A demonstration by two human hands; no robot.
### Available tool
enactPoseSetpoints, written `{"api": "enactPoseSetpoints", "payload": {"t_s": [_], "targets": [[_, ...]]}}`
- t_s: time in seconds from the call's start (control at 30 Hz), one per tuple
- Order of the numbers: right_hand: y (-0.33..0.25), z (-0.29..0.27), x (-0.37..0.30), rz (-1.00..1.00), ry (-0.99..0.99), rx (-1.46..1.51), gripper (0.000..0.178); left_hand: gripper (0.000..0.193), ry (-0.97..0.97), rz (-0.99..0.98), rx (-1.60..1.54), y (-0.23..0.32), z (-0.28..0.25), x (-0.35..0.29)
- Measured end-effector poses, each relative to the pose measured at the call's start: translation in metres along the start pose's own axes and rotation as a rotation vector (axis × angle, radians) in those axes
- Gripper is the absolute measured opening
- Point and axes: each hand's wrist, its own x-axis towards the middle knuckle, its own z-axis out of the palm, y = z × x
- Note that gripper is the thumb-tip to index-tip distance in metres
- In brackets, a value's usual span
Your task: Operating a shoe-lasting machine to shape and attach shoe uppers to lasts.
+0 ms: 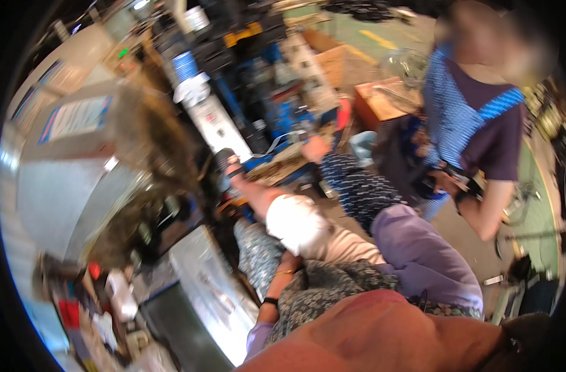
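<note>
My right hand (315, 149), at the end of a patterned sleeve cover (366, 189), reaches forward to a cluttered blue and metal machine (289, 108). A thin white cable (273, 144) runs close to its fingers. Motion blur hides whether those fingers grip anything. Low at the centre, my left hand (290, 261) rests against my dark floral garment (317, 291), a bangle and a black band on its wrist; its fingers are hidden. What appears to be my pale trouser leg (298, 226) extends toward a long white panel (218, 127).
At right stands a person (472, 124) in a blue checked apron, hands together on something dark. An orange-brown box (382, 102) is behind. Left are a large grey machine housing (72, 149), a plastic-covered panel (208, 279), a dark flat surface (183, 325) and jumbled bags (118, 294).
</note>
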Motion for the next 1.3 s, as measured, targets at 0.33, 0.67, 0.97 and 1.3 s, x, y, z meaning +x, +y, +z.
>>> {"api": "enactPoseSetpoints", "payload": {"t_s": [0.33, 0.67, 0.97, 1.3], "targets": [[0.003, -0.016, -0.012, -0.043, 0.134, 0.019, 0.038, 0.037, -0.021, 0.014, -0.007, -0.002, -0.007, 0.0], [0.005, -0.006, -0.006, -0.074, 0.122, 0.038, 0.036, 0.036, -0.042, 0.018, -0.01, -0.005, -0.003, 0.005], [0.002, -0.005, -0.011, -0.066, 0.153, 0.06, 0.036, 0.036, -0.053, 0.006, -0.004, -0.008, -0.003, 0.001], [-0.007, -0.011, -0.017, -0.029, 0.071, 0.061, 0.037, 0.035, -0.065, -0.003, 0.003, -0.01, -0.001, -0.001]]}}
